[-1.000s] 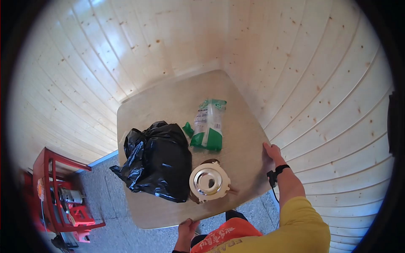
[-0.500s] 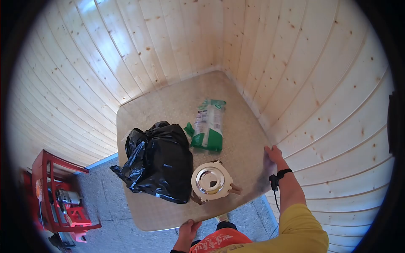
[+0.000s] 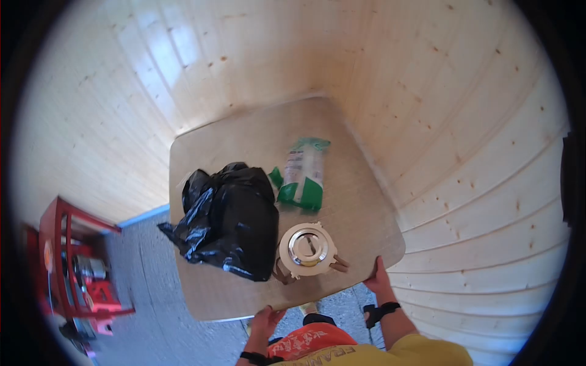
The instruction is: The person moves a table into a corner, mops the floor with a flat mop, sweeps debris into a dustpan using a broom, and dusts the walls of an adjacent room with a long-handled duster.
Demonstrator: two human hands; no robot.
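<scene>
A: What is seen at the far left?

B: A red rack [image 3: 67, 262] is seen on the grey floor, well apart from the table [image 3: 244, 146], which is set into the corner of the pale wooden walls.

A: And on the table?

B: A black plastic bag [image 3: 227, 221] is laid on its left half. Just beside it, toward the near edge, a round white fitting with a shiny metal centre [image 3: 307, 249] is placed. Behind that, a green and clear packet [image 3: 301, 175] is laid lengthwise, its lower end near the bag.

A: How is the left hand [image 3: 266, 319] held?

B: It is set against the table's near edge, fingers curled over the rim; whether the edge is truly gripped cannot be told.

A: And the right hand [image 3: 378, 282]?

B: It is pressed to the near right corner, fingers pointed up along the edge. A black strap is worn at the wrist, and nothing else is pinched by either hand.
</scene>
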